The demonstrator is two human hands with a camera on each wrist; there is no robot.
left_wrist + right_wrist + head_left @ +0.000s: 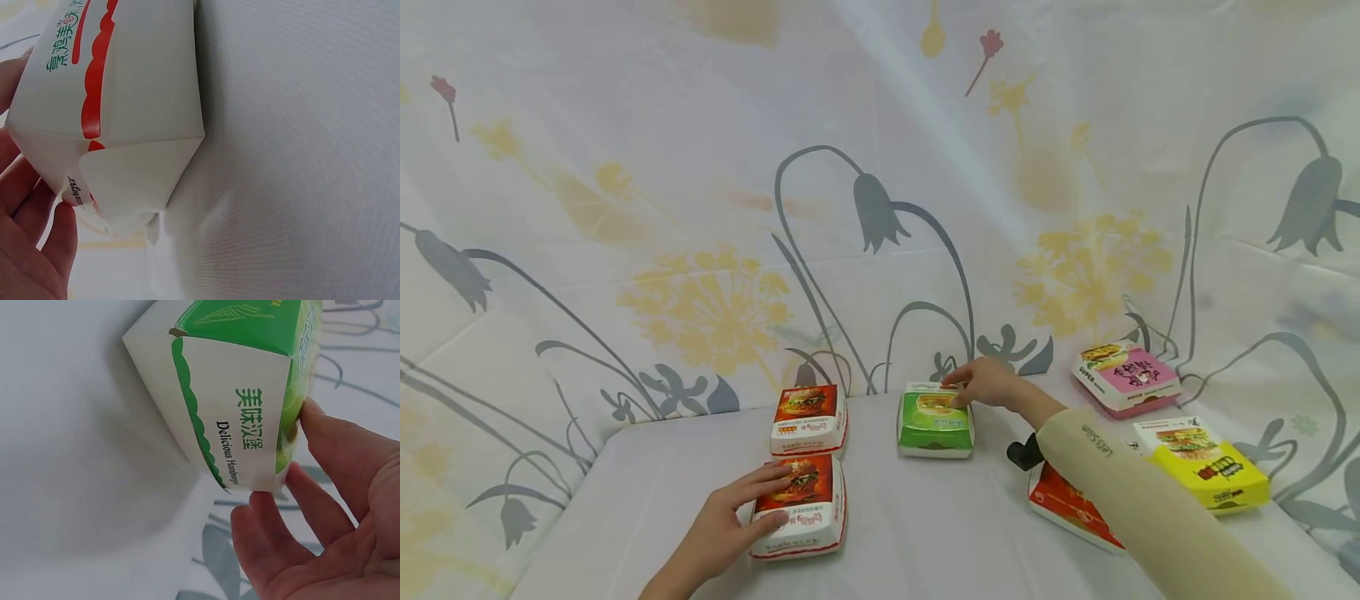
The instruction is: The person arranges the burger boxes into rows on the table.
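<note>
Two red-and-white burger boxes stand one behind the other on the left. My left hand [722, 517] rests on the nearer red-and-white burger box [808, 533], its fingers stretched across the lid. In the left wrist view that hand lies along the box's upper side, and the box stands on the white cloth [300, 156]. The farther red-and-white burger box [808, 421] sits just behind it. At the table's back middle, my right hand [996, 387] pinches the back right corner of a green burger box [934, 433]. The right wrist view shows the thumb on its lid and fingertips at its side.
To the right are a pink burger box [1127, 383], a yellow burger box [1213, 475] and another red burger box [1067, 504], partly hidden under my right sleeve [1142, 508]. A flower-printed curtain [880, 275] stands right behind the table.
</note>
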